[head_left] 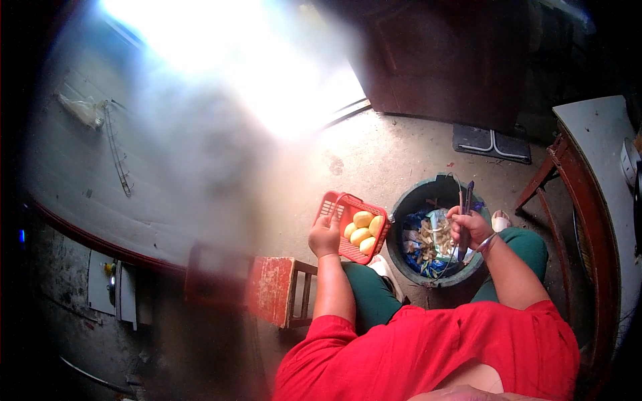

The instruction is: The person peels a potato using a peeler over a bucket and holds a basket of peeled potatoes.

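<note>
My left hand (325,236) is closed on the handle side of a red plastic basket (328,207), which is tilted and holds several peeled yellow potatoes (362,219). Over the right side of a dark green bucket (400,257), my right hand (472,229) is closed around a long, slim dark-handled tool (469,190); its exact kind is unclear. A thin wire bucket handle (453,176) rises beside that hand, and I cannot tell whether the fingers also grip it. Peelings (433,237) lie inside the bucket on crumpled blue and white plastic.
A worn red wooden stool (272,284) stands left of my legs. At the right is a wooden-legged table (598,117). A dark mat-like object with a pale bar (491,144) lies beyond the bucket. Strong glare washes out the doorway ahead.
</note>
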A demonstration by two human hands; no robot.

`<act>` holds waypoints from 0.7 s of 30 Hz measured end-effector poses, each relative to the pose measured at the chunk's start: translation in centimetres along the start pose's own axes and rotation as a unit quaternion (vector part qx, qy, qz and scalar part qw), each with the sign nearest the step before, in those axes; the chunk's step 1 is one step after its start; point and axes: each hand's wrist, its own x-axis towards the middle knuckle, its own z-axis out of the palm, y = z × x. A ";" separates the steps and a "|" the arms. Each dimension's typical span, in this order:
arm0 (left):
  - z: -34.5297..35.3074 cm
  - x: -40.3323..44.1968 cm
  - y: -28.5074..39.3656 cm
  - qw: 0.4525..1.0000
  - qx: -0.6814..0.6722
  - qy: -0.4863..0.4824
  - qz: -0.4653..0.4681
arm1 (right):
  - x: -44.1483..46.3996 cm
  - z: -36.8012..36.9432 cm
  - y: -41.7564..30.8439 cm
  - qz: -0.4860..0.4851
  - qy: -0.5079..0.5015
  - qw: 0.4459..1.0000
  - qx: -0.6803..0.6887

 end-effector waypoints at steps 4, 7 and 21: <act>0.2 0.1 -0.2 1.000 -0.014 -0.001 0.001 | 0.0 0.0 0.0 0.002 0.001 1.000 0.002; 0.1 0.1 -0.2 1.000 -0.016 0.011 0.015 | 0.0 0.0 0.0 0.003 -0.001 1.000 0.004; 0.6 0.2 -0.7 1.000 -0.018 0.005 0.011 | 0.0 -0.1 0.0 -0.002 0.000 1.000 0.007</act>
